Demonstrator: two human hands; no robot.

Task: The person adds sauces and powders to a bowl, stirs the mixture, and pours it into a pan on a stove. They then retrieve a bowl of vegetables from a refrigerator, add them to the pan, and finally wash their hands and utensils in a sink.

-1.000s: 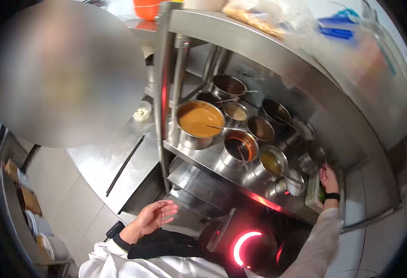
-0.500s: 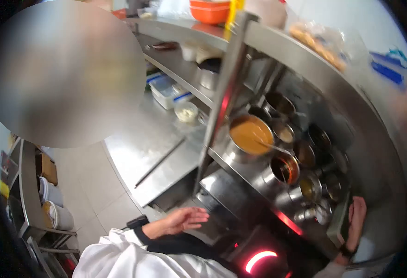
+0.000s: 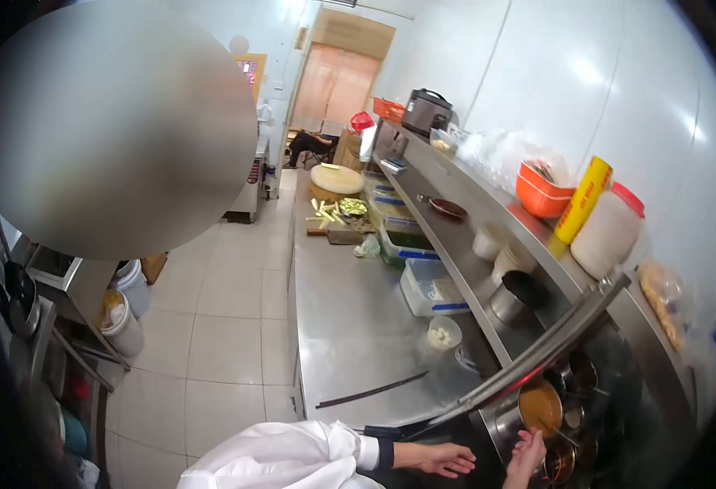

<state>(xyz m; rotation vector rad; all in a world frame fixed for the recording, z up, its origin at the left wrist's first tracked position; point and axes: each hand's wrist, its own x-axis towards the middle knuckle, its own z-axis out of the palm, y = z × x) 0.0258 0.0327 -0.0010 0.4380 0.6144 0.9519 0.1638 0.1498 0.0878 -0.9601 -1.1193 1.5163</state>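
Observation:
Both hands sit at the bottom edge of the head view. My left hand point(image 3: 446, 459) reaches out of a white sleeve with a dark cuff, fingers spread, holding nothing, just below the steel counter point(image 3: 350, 342). My right hand point(image 3: 528, 453) is raised with its fingers pointing up and nothing in it, close under a steel pot of orange sauce point(image 3: 539, 406) on the rack. More small sauce pots point(image 3: 580, 376) stand beside it, partly hidden by the slanted rack post point(image 3: 550, 346).
A long dark rod point(image 3: 372, 391) and a small white bowl point(image 3: 443, 334) lie on the counter, with plastic tubs point(image 3: 430, 287) and a cutting board of vegetables point(image 3: 335, 217) farther back. Shelves hold an orange basket point(image 3: 542, 192), a yellow roll point(image 3: 584, 200), a red-lidded jar point(image 3: 607, 230). Buckets point(image 3: 121, 319) stand on the floor at left.
The view has swung up and left from the sauce rack to the long counter and the room. My right hand has come away from the rack's right end toward the orange sauce pot.

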